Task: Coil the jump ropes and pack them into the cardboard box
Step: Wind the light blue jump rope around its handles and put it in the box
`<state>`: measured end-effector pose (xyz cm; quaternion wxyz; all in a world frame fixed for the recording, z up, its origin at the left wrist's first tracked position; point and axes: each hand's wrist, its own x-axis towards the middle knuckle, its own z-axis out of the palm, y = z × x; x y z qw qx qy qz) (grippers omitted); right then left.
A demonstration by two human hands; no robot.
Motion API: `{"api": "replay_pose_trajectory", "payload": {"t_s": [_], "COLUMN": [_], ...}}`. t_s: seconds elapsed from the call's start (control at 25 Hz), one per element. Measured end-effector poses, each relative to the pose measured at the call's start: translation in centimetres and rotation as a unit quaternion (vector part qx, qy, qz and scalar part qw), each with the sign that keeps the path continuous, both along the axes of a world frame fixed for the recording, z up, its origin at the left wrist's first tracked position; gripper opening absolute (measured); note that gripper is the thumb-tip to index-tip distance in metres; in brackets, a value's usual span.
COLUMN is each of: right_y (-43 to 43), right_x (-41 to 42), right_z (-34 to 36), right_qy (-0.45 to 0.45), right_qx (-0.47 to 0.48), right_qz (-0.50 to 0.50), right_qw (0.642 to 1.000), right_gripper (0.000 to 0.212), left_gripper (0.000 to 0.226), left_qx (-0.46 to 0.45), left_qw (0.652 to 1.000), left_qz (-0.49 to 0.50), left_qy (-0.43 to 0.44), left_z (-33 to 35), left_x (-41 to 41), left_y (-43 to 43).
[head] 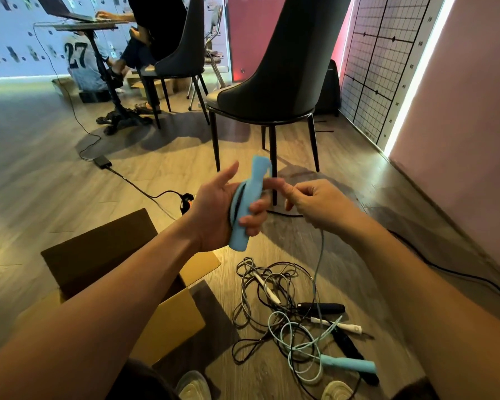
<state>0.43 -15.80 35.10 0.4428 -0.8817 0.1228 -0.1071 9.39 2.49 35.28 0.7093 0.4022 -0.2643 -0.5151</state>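
My left hand (223, 209) grips a light blue jump rope handle (250, 197) held upright, with turns of its cord wound round my palm. My right hand (315, 203) pinches the thin pale blue cord (319, 261), which hangs down to the floor. Its second blue handle (350, 365) lies on the floor at the lower right. A tangle of grey, black and white jump ropes (272, 293) lies on the floor beneath my hands, with a black handle (324, 308) and a white handle (344, 326) in it. The open cardboard box (168, 321) stands at the lower left, under my left forearm.
A dark chair (274, 90) stands just beyond my hands, a second chair (179, 62) further back left. A person sits at a small laptop table (84, 24). A power cable with adapter (102, 161) crosses the wooden floor. My shoes (194, 386) show at the bottom edge.
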Motion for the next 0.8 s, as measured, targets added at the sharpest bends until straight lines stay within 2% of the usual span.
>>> {"api": "replay_pose_trajectory", "payload": {"t_s": [0.12, 0.2, 0.28, 0.36, 0.44, 0.52, 0.64, 0.68, 0.8], "right_y": [1.6, 2.5, 3.0, 2.9, 2.8, 2.5, 2.0, 1.6, 0.6], "right_x": [0.3, 0.1, -0.2, -0.4, -0.6, -0.9, -1.0, -0.9, -0.6], "right_z": [-0.3, -0.3, 0.0, 0.5, 1.3, 1.8, 1.9, 1.7, 1.1], "right_qy": [0.080, 0.165, 0.240, 0.264, 0.205, 0.101, -0.056, -0.103, -0.194], "right_qx": [0.048, 0.073, 0.066, 0.016, -0.015, -0.007, -0.035, -0.051, -0.089], "right_qz": [0.058, 0.103, 0.146, 0.181, 0.197, 0.197, 0.175, 0.153, 0.048], "right_qw": [0.994, 0.978, 0.957, 0.947, 0.959, 0.975, 0.982, 0.982, 0.976], "right_gripper": [0.047, 0.047, 0.049, 0.047, 0.041, 0.034, 0.022, 0.019, 0.019], "left_gripper": [0.047, 0.033, 0.027, 0.025, 0.022, 0.020, 0.020, 0.025, 0.058], "left_qx": [-0.126, -0.171, -0.164, -0.116, -0.057, 0.021, 0.162, 0.198, 0.242], "left_qw": [0.982, 0.958, 0.935, 0.917, 0.909, 0.899, 0.853, 0.856, 0.912], "left_qz": [0.087, 0.184, 0.293, 0.378, 0.410, 0.412, 0.320, 0.265, 0.089], "left_qy": [0.113, 0.138, 0.116, 0.048, -0.047, -0.149, -0.378, -0.397, -0.320], "left_z": [0.3, 0.3, 0.0, -0.5, -1.2, -1.9, -2.6, -2.7, -2.4], "left_x": [0.0, 0.5, 1.2, 2.1, 2.8, 3.1, 2.7, 2.3, 1.0], "left_y": [-0.5, -0.9, -1.1, -0.8, -0.5, -0.3, 0.0, -0.1, -0.3]}}
